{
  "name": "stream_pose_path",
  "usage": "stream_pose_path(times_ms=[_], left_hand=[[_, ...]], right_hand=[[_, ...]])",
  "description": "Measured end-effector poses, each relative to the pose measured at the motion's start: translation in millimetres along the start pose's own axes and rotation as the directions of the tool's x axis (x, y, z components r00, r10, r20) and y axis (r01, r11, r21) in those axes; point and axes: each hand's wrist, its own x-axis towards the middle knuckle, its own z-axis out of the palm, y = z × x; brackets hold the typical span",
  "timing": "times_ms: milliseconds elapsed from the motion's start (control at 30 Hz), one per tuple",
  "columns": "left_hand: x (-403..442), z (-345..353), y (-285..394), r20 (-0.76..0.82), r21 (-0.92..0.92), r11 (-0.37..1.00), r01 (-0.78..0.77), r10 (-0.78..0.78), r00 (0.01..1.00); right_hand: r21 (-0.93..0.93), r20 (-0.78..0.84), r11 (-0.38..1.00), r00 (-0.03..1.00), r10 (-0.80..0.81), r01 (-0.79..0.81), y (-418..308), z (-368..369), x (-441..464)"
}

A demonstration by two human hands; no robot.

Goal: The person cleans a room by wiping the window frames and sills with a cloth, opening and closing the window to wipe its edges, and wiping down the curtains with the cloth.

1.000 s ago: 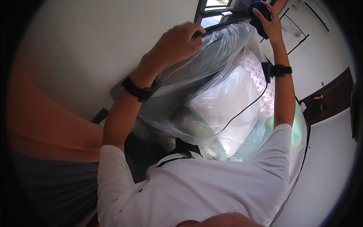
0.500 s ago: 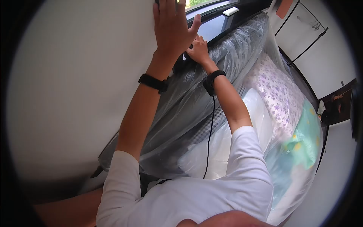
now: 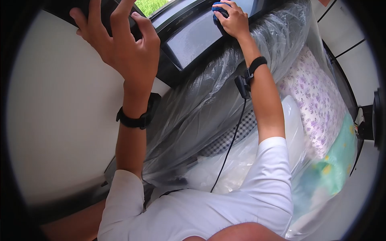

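Observation:
At the upper left, my left hand reaches up with its fingers bent and spread against the dark window frame; some fingertips are cut off by the top edge. It appears to hold nothing. My right hand is closed around a bunched, dark blue cloth on the dark, glossy window sill. Most of the cloth is hidden under my fingers. Light reflects off the sill between the two hands. Both wrists wear black straps, and a cable runs from the right one.
Clear plastic sheeting covers things just below the sill. A purple-flowered cushion or bedding and a green, yellow-spotted piece lie bagged on the right. A white wall stands at left. Green grass shows outside.
My left hand has moved left and down in view along the window frame. My right hand has moved up and right along the sill with the cloth. The view has shifted.

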Motion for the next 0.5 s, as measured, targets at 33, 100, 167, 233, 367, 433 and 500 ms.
stream_pose_path(times_ms=[33,100,167,233,367,433,500], left_hand=[[3.6,-3.8,8.5,0.065,0.063,0.995,0.078,-0.082,0.994],[2.5,-4.2,8.0,0.125,0.124,0.98,0.158,-0.174,0.977],[-3.2,9.5,-4.9,-0.057,0.104,0.994,-0.016,0.022,0.998],[-8.7,9.9,-1.0,-0.034,0.154,0.988,-0.004,0.01,0.999],[-14.8,0.2,7.6,0.13,0.146,0.984,0.104,-0.123,0.984],[-16.7,3.1,-7.7,0.089,0.072,0.997,0.036,-0.042,0.995],[-17.6,10.0,-15.0,0.029,-0.119,0.992,0.038,-0.034,0.999]], right_hand=[[-0.016,-0.001,0.999,1.0,0.03,-0.03,-4.5,0.2,-1.7],[-0.04,-0.009,0.999,1.0,0.019,-0.019,-27.6,6.3,-12.2],[-0.155,-0.094,0.983,0.989,-0.112,0.096,-3.0,37.5,-19.9],[-0.105,-0.066,0.987,0.99,-0.128,0.121,-35.7,37.5,-36.0],[0.0,0.026,0.992,0.992,-0.126,0.126,-88.7,31.2,-70.0],[0.006,0.032,0.99,0.989,-0.142,0.142,-107.5,27.0,-84.5],[0.004,0.083,0.987,0.984,-0.16,0.16,-121.8,25.0,-94.8]])
